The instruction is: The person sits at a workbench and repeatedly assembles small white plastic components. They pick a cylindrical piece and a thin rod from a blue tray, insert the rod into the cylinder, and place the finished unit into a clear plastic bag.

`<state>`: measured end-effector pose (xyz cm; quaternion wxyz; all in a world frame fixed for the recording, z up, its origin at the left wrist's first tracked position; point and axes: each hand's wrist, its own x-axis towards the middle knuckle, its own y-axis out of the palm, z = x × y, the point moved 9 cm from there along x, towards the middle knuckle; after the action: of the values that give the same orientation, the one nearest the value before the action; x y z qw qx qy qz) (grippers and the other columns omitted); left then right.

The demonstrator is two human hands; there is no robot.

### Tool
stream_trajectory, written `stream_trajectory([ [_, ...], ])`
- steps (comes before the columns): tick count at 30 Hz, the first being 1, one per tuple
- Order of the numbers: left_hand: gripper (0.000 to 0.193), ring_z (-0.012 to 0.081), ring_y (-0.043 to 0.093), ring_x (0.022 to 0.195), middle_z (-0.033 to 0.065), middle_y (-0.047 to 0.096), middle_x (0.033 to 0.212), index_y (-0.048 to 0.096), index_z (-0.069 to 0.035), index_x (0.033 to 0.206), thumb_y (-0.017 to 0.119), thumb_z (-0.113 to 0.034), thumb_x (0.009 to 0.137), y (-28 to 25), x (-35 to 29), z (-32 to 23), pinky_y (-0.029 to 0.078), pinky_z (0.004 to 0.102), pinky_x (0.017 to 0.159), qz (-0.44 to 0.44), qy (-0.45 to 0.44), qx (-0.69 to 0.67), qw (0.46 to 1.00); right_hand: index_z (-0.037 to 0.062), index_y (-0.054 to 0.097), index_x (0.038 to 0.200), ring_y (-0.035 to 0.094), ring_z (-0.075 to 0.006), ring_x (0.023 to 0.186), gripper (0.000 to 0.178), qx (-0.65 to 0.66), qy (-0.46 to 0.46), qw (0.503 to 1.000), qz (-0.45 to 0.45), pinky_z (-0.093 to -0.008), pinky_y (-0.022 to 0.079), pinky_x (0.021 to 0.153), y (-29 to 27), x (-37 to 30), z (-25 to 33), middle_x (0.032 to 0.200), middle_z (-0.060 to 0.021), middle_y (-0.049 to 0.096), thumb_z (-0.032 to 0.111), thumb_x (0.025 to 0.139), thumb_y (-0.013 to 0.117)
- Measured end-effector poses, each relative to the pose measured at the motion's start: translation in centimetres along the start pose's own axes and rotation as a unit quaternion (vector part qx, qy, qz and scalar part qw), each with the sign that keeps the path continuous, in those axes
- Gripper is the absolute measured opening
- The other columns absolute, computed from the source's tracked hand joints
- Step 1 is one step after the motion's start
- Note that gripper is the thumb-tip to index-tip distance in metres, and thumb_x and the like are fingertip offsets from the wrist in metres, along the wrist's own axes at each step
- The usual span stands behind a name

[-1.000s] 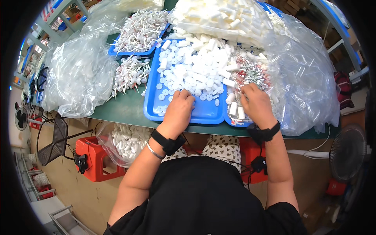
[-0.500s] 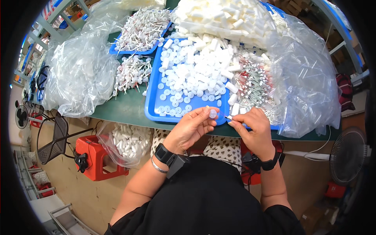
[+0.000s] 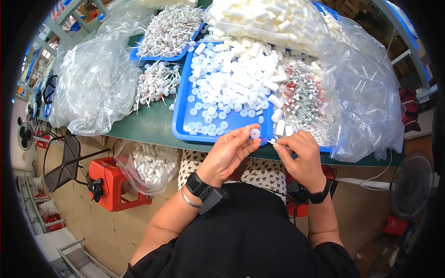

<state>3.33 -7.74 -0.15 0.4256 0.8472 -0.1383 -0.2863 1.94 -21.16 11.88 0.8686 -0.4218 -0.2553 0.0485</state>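
Observation:
Between the thumb and fingers of my left hand (image 3: 228, 152) is a small translucent round disc (image 3: 255, 133) with a hole at its centre. My right hand (image 3: 302, 154) pinches a thin small stick with a white end (image 3: 272, 142), just right of the disc; the two pieces look apart. Both hands hover over the near edge of a blue tray (image 3: 181, 121). In it lie many loose translucent discs (image 3: 211, 114) and white foam-like cylinders (image 3: 276, 115). Beside them, to the right, thin pins with red and white ends (image 3: 303, 95) are heaped.
A second blue tray (image 3: 135, 57) of disc-topped sticks (image 3: 170, 31) stands at the back left, with a smaller pile (image 3: 158, 82) before it. Clear plastic bags (image 3: 95, 88) flank the green table (image 3: 139, 126). Below are a red stool (image 3: 105, 183), a bag of white cylinders (image 3: 154, 165) and a fan (image 3: 411, 185).
The disc in my left hand has turned, so its holed face shows now. My right hand has shifted slightly, and the stick's white end shows more plainly.

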Motion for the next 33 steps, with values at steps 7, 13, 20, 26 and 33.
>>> stream_trajectory([
  [7,0.035,0.0202,0.065,0.104,0.0172,0.063,0.117,0.054,0.006,0.124,0.056,-0.017,0.098,-0.1,-0.3,-0.5,0.055,0.0263,0.09,-0.017,0.026,0.06,0.998,0.0064,0.064,0.077,0.049,-0.0211,0.06,0.01,-0.034,0.002,0.999,0.001,-0.035,0.038,0.061,-0.3,-0.1,0.1,0.065,-0.003,0.057,0.008,0.076,0.073],
  [13,0.034,0.017,0.066,0.097,0.0144,0.064,0.111,0.055,0.005,0.122,0.058,-0.017,0.097,-0.5,-0.1,-0.2,0.056,0.0248,0.086,-0.022,0.025,0.056,0.998,0.0072,0.064,0.077,0.05,-0.0217,0.063,0.01,-0.02,-0.018,0.999,0.031,-0.035,0.039,0.063,-0.2,-0.2,0.5,0.068,-0.0033,0.059,0.009,0.077,0.073],
  [20,0.034,0.0113,0.064,0.089,0.0078,0.065,0.104,0.057,0.003,0.122,0.06,-0.017,0.096,-0.1,-0.2,0.1,0.054,0.0221,0.08,-0.008,0.008,0.071,0.997,0.0074,0.064,0.077,0.05,-0.0214,0.062,0.01,-0.004,-0.003,0.999,0.045,-0.0348,0.037,0.062,0.0,-0.3,-0.2,0.067,-0.0032,0.057,0.009,0.077,0.073],
  [26,0.031,0.0097,0.063,0.088,0.0051,0.066,0.101,0.059,0.001,0.12,0.061,-0.017,0.095,0.5,-0.5,1.3,0.053,0.0218,0.078,0.001,-0.024,0.087,0.996,0.0069,0.063,0.078,0.051,-0.022,0.06,0.009,-0.019,-0.035,0.999,0.012,-0.0347,0.037,0.06,-0.1,-0.2,0.8,0.065,-0.0039,0.056,0.008,0.077,0.073],
  [33,0.03,0.0102,0.063,0.083,0.0038,0.065,0.094,0.058,0.001,0.12,0.06,-0.018,0.096,0.1,0.2,3.9,0.054,0.0236,0.077,0.017,-0.054,-0.012,0.998,0.0051,0.064,0.08,0.053,-0.0243,0.055,0.006,-0.011,-0.022,0.998,-0.052,-0.0351,0.04,0.057,1.2,-1.3,0.8,0.064,-0.0069,0.058,0.006,0.08,0.07],
])
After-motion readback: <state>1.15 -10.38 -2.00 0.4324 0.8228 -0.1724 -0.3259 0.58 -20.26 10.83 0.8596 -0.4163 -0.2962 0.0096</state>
